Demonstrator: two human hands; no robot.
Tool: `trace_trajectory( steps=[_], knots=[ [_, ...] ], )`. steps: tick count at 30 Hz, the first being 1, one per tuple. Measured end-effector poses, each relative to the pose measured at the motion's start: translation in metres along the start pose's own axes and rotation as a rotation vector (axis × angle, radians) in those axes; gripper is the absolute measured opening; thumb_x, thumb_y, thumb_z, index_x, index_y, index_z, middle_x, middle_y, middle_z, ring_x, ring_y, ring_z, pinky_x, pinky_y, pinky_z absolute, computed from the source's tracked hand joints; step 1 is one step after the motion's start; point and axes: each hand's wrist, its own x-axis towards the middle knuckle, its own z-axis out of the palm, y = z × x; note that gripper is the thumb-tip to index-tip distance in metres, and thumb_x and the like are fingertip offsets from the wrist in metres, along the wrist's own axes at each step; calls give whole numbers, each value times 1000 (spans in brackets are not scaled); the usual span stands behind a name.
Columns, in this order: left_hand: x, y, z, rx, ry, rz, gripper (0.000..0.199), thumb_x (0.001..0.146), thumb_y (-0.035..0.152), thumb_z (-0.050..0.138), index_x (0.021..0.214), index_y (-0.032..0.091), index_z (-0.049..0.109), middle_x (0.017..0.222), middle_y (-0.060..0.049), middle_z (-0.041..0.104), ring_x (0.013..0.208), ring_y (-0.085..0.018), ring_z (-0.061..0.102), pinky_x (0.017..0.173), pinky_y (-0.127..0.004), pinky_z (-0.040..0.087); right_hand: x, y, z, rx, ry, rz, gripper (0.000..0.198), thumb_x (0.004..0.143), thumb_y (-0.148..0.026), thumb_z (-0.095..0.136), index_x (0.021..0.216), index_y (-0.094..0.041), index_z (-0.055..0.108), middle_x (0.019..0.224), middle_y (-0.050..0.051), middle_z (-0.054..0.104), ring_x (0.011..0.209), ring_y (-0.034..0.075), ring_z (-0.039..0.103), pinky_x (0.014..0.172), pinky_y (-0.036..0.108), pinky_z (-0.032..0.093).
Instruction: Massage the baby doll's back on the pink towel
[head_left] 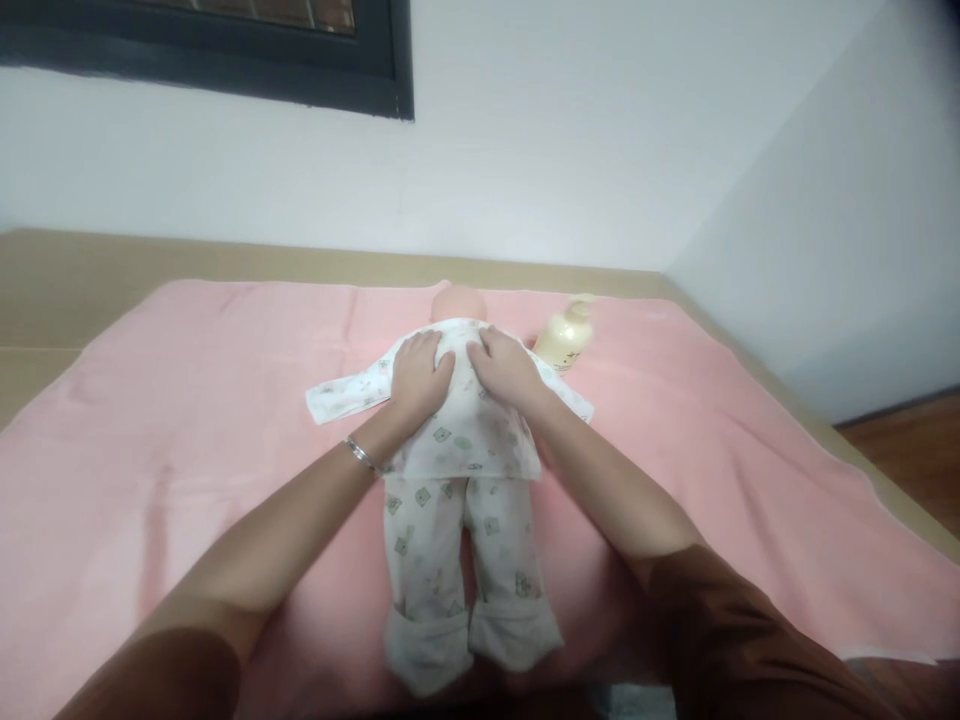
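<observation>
A baby doll [459, 302] lies stretched out on a pink blanket [247, 520], its head toward the wall. It wears a white printed top [469, 440] and matching trousers [426, 545] with the cuffs folded up. My left hand [421, 375] rests flat on the left side of the doll's upper body, thumb pointing inward. On the other side my right hand [506, 365] lies flat, fingers toward the shoulder. Neither hand grips anything. The doll's hands and feet are hidden in the clothes.
A cream pump bottle [566, 335] leans on the blanket, just right of the doll's shoulder. Behind the blanket, the tan table edge [300, 255] meets a white wall [525, 150]. A dark-framed window [375, 60] is at upper left.
</observation>
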Motion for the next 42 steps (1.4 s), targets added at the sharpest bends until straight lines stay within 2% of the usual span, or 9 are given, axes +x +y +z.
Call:
trace_trajectory(
  steps=[2,5,8,12,21,28,35,39,42],
  knots=[
    [-2,2,-1,17,4,8,50,96,34,37,134,11,59,142,-14,61,135,-30,52,121,-48,38,-4,-4,-9,69,48,-3,43,100,-38,31,110,-16,67,124,15,69,115,29,64,100,41,50],
    [-3,4,-3,35,4,28,50,96,32,35,132,9,60,137,-16,63,132,-30,53,121,-47,38,-10,-8,-12,102,153,-18,46,99,-33,32,128,-14,62,142,15,61,135,29,55,112,45,44],
    [-3,4,-2,41,11,29,48,96,32,34,130,10,61,136,-15,64,132,-30,53,120,-47,39,-12,-8,5,23,184,-113,53,98,-28,33,143,-8,52,157,17,46,151,30,37,123,51,32],
    [-4,1,1,60,40,46,45,96,29,34,129,13,61,136,-13,64,132,-29,54,122,-49,37,-9,-2,32,-82,87,-275,54,98,-23,31,143,0,52,155,22,47,150,31,37,125,52,28],
    [-6,1,3,74,46,45,48,97,30,34,133,12,59,141,-14,62,137,-29,51,125,-49,33,-15,-6,9,-23,159,-192,59,96,-25,37,149,-1,44,162,21,36,155,31,29,127,53,26],
    [-4,1,2,63,41,47,48,97,29,34,131,9,60,138,-16,63,133,-30,53,121,-48,37,-7,1,22,-19,5,-296,53,95,-24,37,141,-6,55,156,18,47,150,30,39,126,51,29],
    [-5,5,-1,55,21,39,49,96,29,34,131,7,60,140,-18,62,133,-31,53,120,-48,37,-11,-1,9,82,186,-294,54,93,-22,39,144,-12,53,160,12,44,154,27,33,127,53,28],
    [-4,4,-1,32,28,38,47,95,29,36,127,6,62,136,-19,63,130,-32,55,118,-49,39,-10,-2,26,51,121,-308,49,92,-20,39,135,-9,60,155,18,49,149,32,39,125,56,29],
    [-4,2,0,25,40,44,47,95,29,36,128,7,61,135,-19,64,130,-32,55,118,-50,39,-11,-3,16,63,91,-242,47,91,-22,43,132,-9,62,156,19,48,147,34,42,125,59,28]
  ],
)
